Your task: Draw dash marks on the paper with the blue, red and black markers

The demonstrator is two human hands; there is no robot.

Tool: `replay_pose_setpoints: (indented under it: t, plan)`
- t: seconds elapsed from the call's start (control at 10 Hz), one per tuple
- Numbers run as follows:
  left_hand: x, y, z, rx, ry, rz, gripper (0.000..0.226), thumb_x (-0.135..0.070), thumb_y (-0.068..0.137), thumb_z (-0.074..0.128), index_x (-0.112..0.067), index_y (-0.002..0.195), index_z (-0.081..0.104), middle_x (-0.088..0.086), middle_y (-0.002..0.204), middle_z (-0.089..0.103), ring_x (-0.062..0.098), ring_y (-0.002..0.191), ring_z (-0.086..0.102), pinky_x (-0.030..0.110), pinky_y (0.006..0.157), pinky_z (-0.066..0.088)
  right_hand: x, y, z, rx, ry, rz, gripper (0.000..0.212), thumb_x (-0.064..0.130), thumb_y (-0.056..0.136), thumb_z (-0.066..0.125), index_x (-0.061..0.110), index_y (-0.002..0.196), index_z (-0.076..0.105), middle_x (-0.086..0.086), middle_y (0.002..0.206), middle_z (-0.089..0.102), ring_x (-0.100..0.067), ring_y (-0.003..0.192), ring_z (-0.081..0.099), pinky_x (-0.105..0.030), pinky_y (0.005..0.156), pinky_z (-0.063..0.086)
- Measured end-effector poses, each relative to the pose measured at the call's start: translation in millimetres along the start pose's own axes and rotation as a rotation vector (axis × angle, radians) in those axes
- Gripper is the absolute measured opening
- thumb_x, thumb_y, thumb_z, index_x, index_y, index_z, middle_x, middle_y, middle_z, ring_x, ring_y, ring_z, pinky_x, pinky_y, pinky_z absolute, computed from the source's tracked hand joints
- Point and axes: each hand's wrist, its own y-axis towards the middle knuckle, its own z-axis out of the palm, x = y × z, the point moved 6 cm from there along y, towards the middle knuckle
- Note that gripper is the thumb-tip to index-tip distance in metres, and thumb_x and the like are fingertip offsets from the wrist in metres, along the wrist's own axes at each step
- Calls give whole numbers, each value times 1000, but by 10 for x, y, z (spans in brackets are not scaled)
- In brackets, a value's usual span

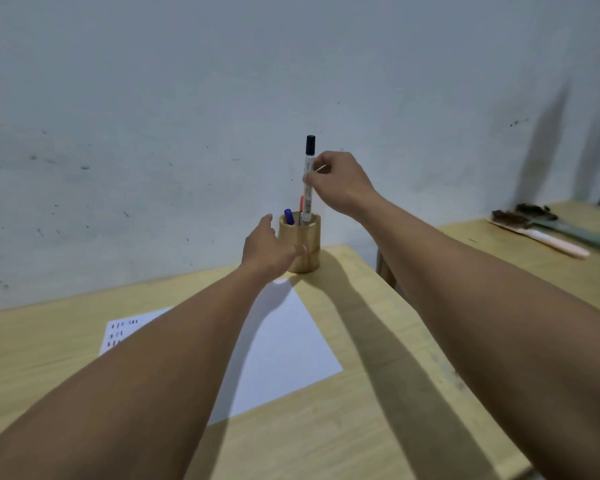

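Observation:
A wooden pen holder [307, 249] stands at the far edge of the table. My left hand [269, 249] wraps around its left side. My right hand [338, 183] pinches the black marker [308, 174] upright by its white barrel, its lower end still inside the holder, black cap on top. The blue marker [289, 216] and the red marker [301, 203] stand in the holder. The white paper [284, 341] lies on the table under my left forearm, with small blue, red and black dashes [120, 332] near its far left corner.
The light wooden table [378, 393] meets a grey wall at the back. A second table [541, 268] on the right carries a pale-handled brush [548, 242] and dark debris. A gap separates the two tables.

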Motion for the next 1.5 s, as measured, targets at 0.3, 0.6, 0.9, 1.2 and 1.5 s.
replay_pose_setpoints:
  t: [0.3, 0.6, 0.9, 1.2, 1.5]
  plan:
    - [200, 233, 293, -9, -1, 69, 71, -42, 73, 83, -19, 133, 51, -4, 117, 62, 21, 104, 60, 34, 86, 51, -227, 175, 147, -10, 25, 21, 19, 24, 98, 63, 18, 115, 58, 6, 80, 63, -7, 64, 57, -24, 54, 38]
    - [315, 291, 349, -53, -78, 81, 60, -31, 78, 78, -21, 131, 51, -5, 112, 63, 17, 99, 62, 37, 87, 55, -534, 215, 396, 100, -85, 84, 20, 24, 95, 64, 5, 98, 72, -1, 83, 66, -11, 69, 58, -24, 59, 44]
    - [330, 334, 365, -61, -52, 94, 61, -33, 81, 77, -21, 133, 48, -6, 111, 61, 17, 96, 61, 33, 82, 55, -604, 213, 543, 161, -114, 73, 18, 22, 92, 73, 5, 94, 82, -3, 83, 70, -15, 83, 60, -22, 59, 41]
    - [354, 344, 372, -65, -112, 101, 62, -28, 80, 80, -21, 134, 50, -8, 111, 61, 12, 92, 59, 16, 67, 46, -678, 139, 472, 109, -165, 20, 18, 16, 93, 67, 14, 103, 81, -2, 104, 75, -14, 94, 62, -22, 71, 43]
    - [298, 279, 326, -41, -44, 56, 71, -32, 82, 79, -18, 142, 45, 3, 131, 61, 19, 105, 58, 27, 82, 46, -563, -2, 359, 82, -167, 6, 20, 16, 94, 62, 13, 104, 79, -2, 103, 74, -18, 92, 65, -22, 62, 44]
